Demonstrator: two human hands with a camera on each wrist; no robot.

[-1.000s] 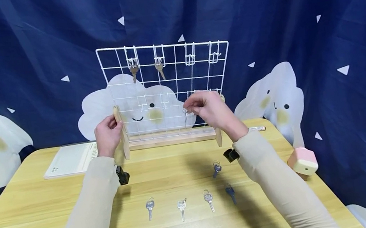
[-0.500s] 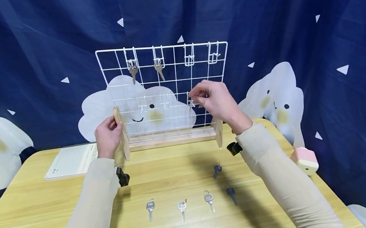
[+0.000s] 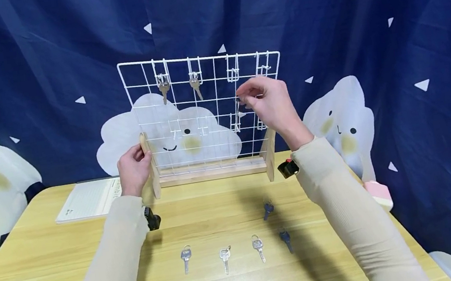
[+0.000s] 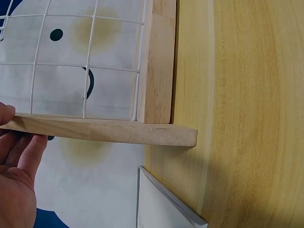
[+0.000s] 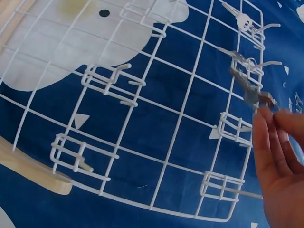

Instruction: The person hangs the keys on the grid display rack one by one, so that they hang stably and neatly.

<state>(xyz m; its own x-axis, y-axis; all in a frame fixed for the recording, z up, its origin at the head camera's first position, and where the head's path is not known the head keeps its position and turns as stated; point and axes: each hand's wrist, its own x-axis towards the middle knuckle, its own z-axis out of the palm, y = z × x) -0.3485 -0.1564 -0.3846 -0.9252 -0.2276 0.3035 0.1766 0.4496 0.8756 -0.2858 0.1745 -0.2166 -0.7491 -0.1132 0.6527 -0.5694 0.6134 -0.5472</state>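
- Key of silver metal [image 5: 248, 92], in the right wrist view, is pinched near its ring end by the right hand [image 5: 280, 171], probably so its blade stays free, before a white wire-grid rack [image 5: 165, 163].
- Left wrist view: the left hand [image 4: 19, 171] grips the rack's pale wooden side post [image 4: 114, 131] between thumb and fingers, apparently to steady it.
- Head view: two metal keys [image 3: 164, 89] hang on the rack's upper left; white wire hooks [image 3: 233, 75] at upper right hold none. Five loose keys [image 3: 257, 243] lie before the rack, spaced apart, presumably for easy picking.
- Head view, surroundings: light wood-grain table [image 3: 52, 268] under the rack; pale notebook [image 3: 87, 200] at its left; navy, cloud-printed curtain [image 3: 429, 8] behind.
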